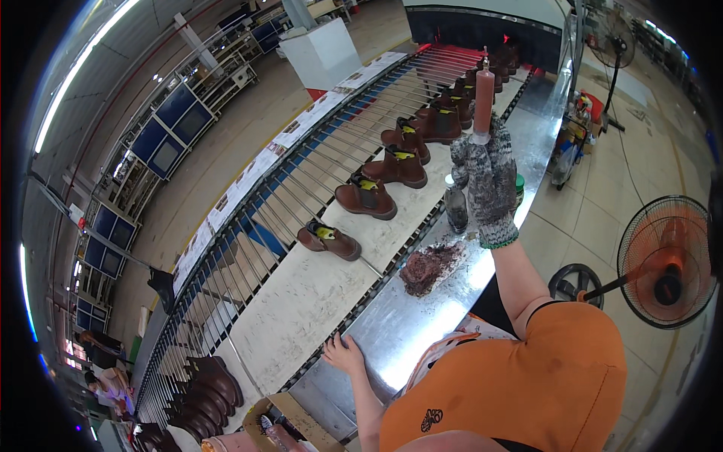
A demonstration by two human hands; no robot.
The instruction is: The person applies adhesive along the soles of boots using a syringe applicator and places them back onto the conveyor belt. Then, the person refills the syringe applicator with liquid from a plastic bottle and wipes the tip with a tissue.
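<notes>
My right hand (491, 181), in a grey knitted glove, is raised over the far part of the metal ledge (380, 324). Its fingers appear closed round the lower end of a slim, clear tube of reddish-brown liquid (484, 102) with a narrow tip upward. Beside the glove stands a dark bottle with a white cap (456, 209); a green-lidded jar (520, 188) is partly hidden behind it. My bare left hand (343, 354) lies on the ledge by the conveyor edge, fingers apart, holding nothing. Between them is a crumpled reddish-brown wad (423, 273) amid dark stains.
Brown ankle boots (330, 239) with yellow inside line the conveyor (275, 320) toward a red-lit tunnel (482, 34). More boots (207, 392) crowd its near left, by a cardboard box (301, 418) of supplies. A standing fan (666, 264) is at right; people (105, 373) are far left.
</notes>
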